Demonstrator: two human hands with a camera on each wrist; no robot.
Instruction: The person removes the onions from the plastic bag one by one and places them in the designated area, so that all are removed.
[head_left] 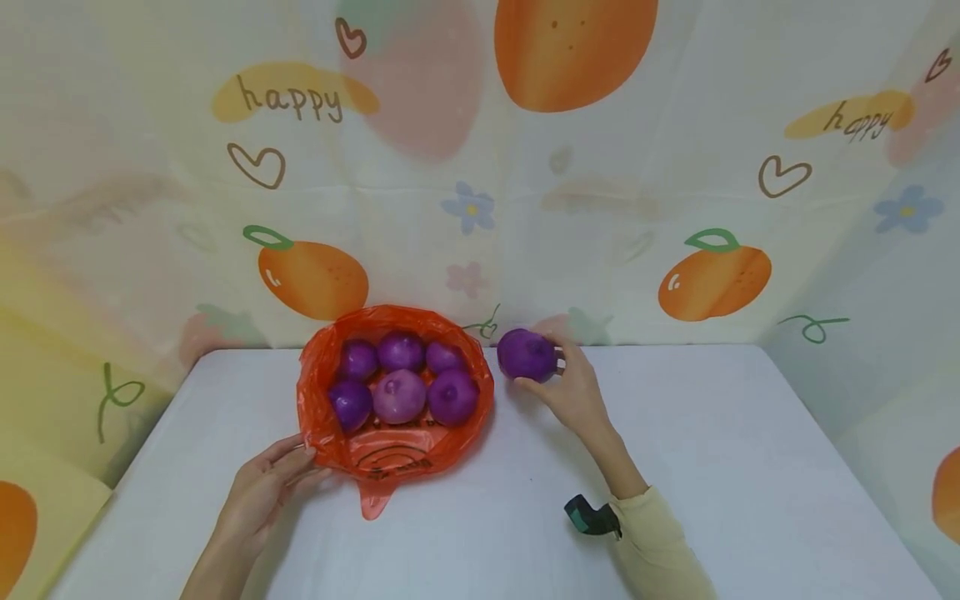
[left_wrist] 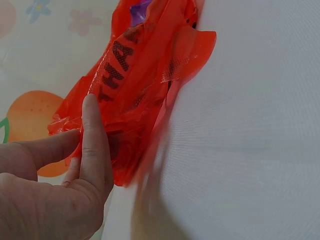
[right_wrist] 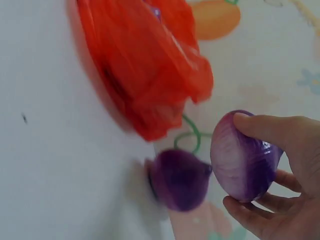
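Note:
An orange-red plastic bag (head_left: 313, 375) stands open-mouthed on the table, with several purple onions (head_left: 400, 397) inside. My left hand (head_left: 262, 487) pinches the bag's near left rim between thumb and fingers; in the left wrist view, dark printed letters show on the plastic. To the right of the bag, my right hand (head_left: 576, 392) holds a purple onion (head_left: 521, 354), thumb on one side and fingers on the other. Beyond that held onion, the right wrist view shows another onion (right_wrist: 180, 180) on the table, apart from the bag; I cannot make it out separately in the head view.
Everything rests on a white table (head_left: 712, 450). A patterned cloth (head_left: 592, 208) with printed fruit hangs along the table's back edge and sides. A small black and green device (head_left: 591, 517) sits at the right wrist, by the pale sleeve (head_left: 660, 542).

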